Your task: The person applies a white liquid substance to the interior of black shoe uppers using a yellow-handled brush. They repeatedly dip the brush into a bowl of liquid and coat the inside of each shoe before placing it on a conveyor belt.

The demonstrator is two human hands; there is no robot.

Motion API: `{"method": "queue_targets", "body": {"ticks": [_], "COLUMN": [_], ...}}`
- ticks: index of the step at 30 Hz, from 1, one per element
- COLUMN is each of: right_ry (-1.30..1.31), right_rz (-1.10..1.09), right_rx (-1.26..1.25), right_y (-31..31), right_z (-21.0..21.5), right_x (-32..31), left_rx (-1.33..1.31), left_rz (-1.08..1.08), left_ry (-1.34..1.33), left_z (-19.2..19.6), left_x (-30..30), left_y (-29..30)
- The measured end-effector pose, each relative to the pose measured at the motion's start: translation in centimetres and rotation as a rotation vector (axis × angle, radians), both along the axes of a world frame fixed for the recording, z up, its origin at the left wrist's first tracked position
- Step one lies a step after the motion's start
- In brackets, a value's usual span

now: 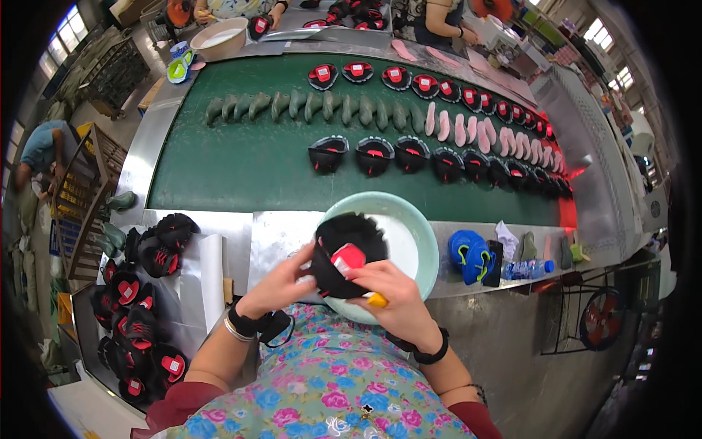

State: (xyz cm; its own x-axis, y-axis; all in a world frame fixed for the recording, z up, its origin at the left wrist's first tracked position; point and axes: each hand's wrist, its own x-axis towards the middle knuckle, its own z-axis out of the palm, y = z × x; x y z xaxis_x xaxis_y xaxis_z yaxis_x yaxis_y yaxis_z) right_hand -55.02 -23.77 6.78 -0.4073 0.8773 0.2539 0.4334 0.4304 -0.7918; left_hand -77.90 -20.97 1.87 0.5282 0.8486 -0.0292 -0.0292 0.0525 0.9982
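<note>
Above a pale green basin (430,252) holding white liquid (404,245), a black shoe upper (358,230) is held up, its red tongue (346,257) with a white label facing me. My left hand (284,284) is closed on the upper's left edge, thumb and fingers gripping it. At its lower right, my right hand (396,289) is closed round a tool whose yellow handle (377,300) shows below the fingers; the tool's other end is hidden. The right fingertips touch the upper beside the tongue. The upper's rim is slightly blurred.
A green conveyor belt (241,168) carries rows of black uppers, grey-green shoe lasts (322,107) and pink insoles (482,135). More uppers (139,322) pile up at left. Blue shoe (468,252) and water bottle (528,269) lie right. Co-workers stand across the belt.
</note>
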Motion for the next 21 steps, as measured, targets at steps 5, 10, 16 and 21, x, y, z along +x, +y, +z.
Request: {"method": "queue_targets", "body": {"ticks": [5, 10, 16, 21], "right_ry": [-0.127, 0.01, -0.232, -0.011], "right_rz": [0.201, -0.095, -0.76, -0.658], "right_rx": [-0.222, -0.134, -0.299, -0.277], "right_y": [-1.8, -1.8, 0.2, -0.5], "right_z": [1.0, -0.5, -6.5, -11.5], "right_x": [-0.4, 1.5, 5.4, 5.2], "left_rx": [-0.017, -0.186, -0.134, -0.347], "left_rz": [-0.118, 0.171, -0.214, -0.349], "left_ry": [0.028, -0.179, 0.203, 0.157], "left_z": [-0.5, -0.6, -1.3, -0.9], "left_x": [-0.1, 0.0, -2.9, -4.4], "left_y": [-4.0, -6.7, -9.3, -8.0]}}
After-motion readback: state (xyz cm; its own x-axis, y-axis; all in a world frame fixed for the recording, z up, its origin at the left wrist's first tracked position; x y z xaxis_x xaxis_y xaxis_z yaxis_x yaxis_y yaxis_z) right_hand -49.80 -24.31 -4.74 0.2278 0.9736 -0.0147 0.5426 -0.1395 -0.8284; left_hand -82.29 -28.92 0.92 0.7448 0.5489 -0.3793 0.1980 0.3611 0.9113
